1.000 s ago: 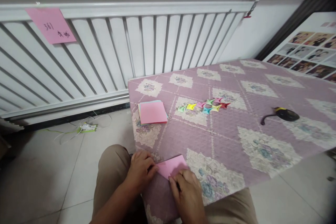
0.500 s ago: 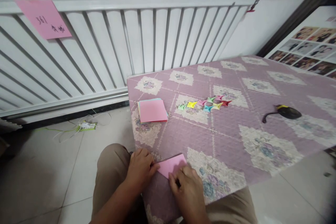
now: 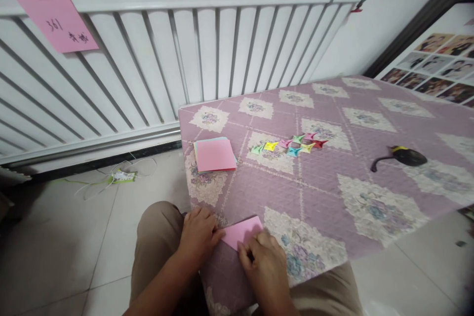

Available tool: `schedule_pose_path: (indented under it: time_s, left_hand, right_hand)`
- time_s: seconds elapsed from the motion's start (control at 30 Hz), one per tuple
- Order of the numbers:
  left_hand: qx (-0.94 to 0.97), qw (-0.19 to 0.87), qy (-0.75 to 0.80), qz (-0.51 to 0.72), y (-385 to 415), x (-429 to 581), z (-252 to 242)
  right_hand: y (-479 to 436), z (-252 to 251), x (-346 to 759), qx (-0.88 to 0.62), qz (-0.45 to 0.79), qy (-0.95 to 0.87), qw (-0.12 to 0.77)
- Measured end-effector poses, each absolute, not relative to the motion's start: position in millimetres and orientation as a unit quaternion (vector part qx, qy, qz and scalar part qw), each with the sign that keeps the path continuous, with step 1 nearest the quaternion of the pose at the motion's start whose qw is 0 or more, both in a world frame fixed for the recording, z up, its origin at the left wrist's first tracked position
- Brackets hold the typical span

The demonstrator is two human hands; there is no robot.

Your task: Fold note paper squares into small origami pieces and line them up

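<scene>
A piece of pink paper (image 3: 242, 232), folded into a rectangle, lies on the cloth near the table's front left corner. My left hand (image 3: 200, 232) has its thumb at the paper's left end, the fingers curled toward the table edge. At the right end, my right hand (image 3: 264, 261) pinches the paper's lower edge between thumb and bent fingers. Farther back sits a stack of square coloured paper (image 3: 216, 154) with a pink sheet on top. Right of the stack, several small folded paper pieces (image 3: 285, 144) in green, yellow, pink, blue and red lie in a cluster.
The table wears a purple floral cloth (image 3: 326, 202). A black object with a curved handle and a yellow band (image 3: 407, 156) lies at right. Behind stands a white radiator (image 3: 207, 54) with a pink note (image 3: 59, 24). A power strip (image 3: 124, 176) and cables are on the floor.
The view has shifted very slightly. Both hands stay at the folded pink paper with almost no visible movement.
</scene>
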State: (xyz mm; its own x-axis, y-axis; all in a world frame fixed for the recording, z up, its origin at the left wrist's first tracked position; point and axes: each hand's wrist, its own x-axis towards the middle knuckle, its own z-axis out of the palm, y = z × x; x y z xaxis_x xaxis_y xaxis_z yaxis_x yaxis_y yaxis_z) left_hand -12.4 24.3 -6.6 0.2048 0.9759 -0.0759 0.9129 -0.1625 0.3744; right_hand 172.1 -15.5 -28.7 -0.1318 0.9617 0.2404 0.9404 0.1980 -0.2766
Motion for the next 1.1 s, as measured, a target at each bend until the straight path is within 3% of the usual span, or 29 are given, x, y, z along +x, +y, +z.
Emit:
schedule_pose_path:
  time_s: [0.7,0.97,1.1]
  left_hand:
    - [0.796,0.149,0.582,0.066,27,-25,-11]
    - [0.952,0.006,0.302,0.052,24,-25,-8]
    - [0.965,-0.023,0.260,0.040,25,-23,-4]
  right_hand:
    - [-16,-26,171,-0.635,0.015,-0.746,0.200]
    - [-19,-25,170,-0.625,0.016,-0.745,0.234]
    - [-20,-28,176,-0.613,0.029,-0.746,0.257]
